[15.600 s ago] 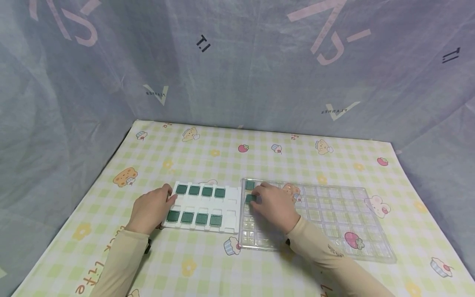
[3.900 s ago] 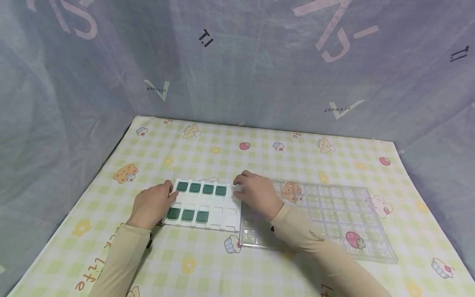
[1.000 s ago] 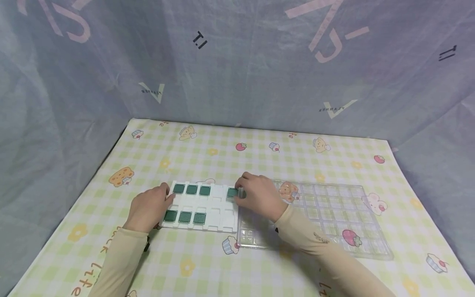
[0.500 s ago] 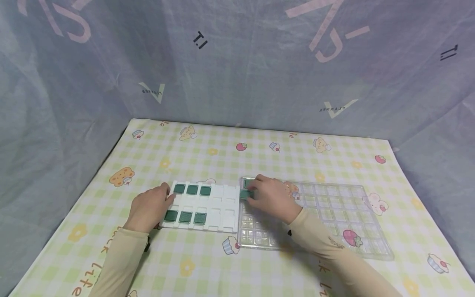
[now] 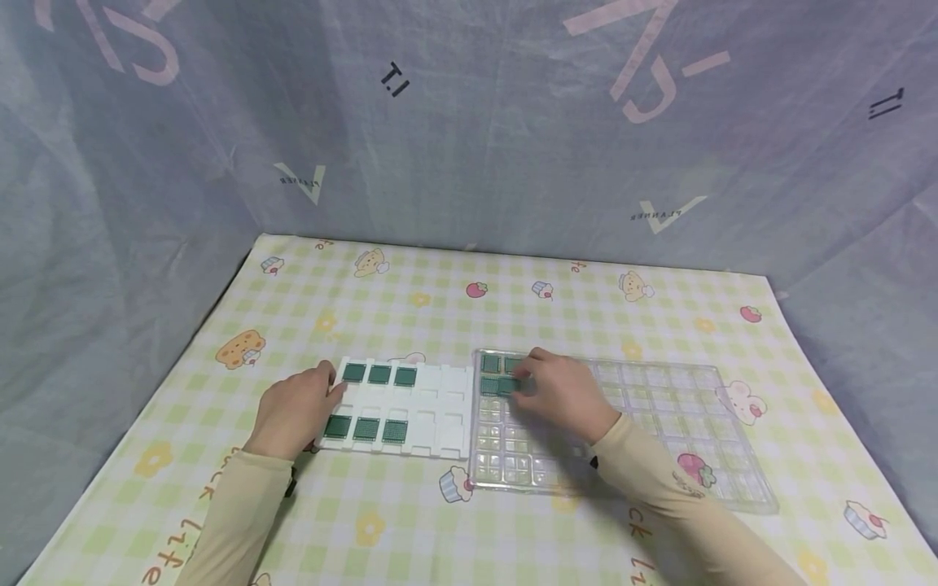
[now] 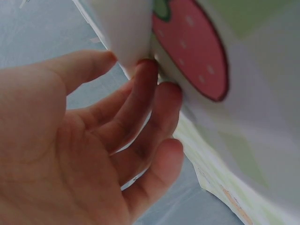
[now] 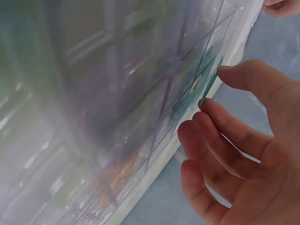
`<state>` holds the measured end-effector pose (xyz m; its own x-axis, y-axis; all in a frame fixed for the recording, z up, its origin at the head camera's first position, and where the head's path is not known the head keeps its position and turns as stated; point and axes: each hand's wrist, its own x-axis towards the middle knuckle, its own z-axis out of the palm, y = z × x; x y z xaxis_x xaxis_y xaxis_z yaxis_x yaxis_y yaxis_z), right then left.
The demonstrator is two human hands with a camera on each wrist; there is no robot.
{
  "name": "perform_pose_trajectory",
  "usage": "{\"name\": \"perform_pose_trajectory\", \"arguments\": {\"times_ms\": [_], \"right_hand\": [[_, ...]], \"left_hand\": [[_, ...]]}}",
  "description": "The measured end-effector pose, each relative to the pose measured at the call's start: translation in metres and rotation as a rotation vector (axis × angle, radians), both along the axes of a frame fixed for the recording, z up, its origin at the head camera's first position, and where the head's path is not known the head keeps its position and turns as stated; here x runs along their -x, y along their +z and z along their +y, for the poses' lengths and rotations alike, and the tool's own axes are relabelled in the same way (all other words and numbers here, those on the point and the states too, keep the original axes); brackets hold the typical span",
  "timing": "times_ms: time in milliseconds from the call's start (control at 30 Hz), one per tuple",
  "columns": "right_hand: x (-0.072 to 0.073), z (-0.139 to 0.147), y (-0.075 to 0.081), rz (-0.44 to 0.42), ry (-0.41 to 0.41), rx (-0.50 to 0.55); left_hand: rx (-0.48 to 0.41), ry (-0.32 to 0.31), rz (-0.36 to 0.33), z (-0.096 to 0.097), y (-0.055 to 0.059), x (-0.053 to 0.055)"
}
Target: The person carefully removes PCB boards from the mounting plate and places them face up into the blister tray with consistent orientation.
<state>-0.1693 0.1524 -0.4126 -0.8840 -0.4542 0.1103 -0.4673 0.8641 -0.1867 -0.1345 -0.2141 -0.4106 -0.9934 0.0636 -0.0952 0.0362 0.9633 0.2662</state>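
My left hand (image 5: 296,407) grips the left end of the white tray (image 5: 440,403), its thumb and fingertips at the tray's edge in the left wrist view. Small square green circuit boards sit in that tray, three in the back row (image 5: 379,374) and three in the front row (image 5: 366,429). My right hand (image 5: 560,395) pinches another green circuit board (image 7: 212,84) between thumb and forefinger, tilted on edge over the clear gridded plastic tray (image 5: 623,423). Green boards (image 5: 490,364) lie in the clear tray's back left cells; my fingers partly cover one.
The clear tray stands right beside the white tray's right end. Both lie on a checked tablecloth (image 5: 410,521) with printed cartoons. Grey-blue cloth (image 5: 469,146) hangs behind and at the sides.
My right hand has carried a board from the white tray's back row rightward over the clear tray. The white tray holds fewer boards than before. My left hand stays at its left end.
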Motion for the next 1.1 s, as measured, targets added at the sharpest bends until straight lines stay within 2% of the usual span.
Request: {"name": "perform_pose_trajectory", "arguments": {"times_ms": [200, 467, 1100], "right_hand": [[0.0, 0.004, 0.0008, -0.012, -0.008, -0.035], [0.0021, 0.0067, 0.0026, 0.019, 0.031, -0.049], [0.0018, 0.0023, 0.0003, 0.069, 0.031, -0.098]], "left_hand": [[-0.008, -0.001, 0.001, -0.0009, -0.0017, 0.0005], [-0.009, -0.006, 0.005, -0.0008, -0.0004, 0.0008], [-0.011, -0.002, 0.008, -0.0017, -0.0024, 0.002]]}}
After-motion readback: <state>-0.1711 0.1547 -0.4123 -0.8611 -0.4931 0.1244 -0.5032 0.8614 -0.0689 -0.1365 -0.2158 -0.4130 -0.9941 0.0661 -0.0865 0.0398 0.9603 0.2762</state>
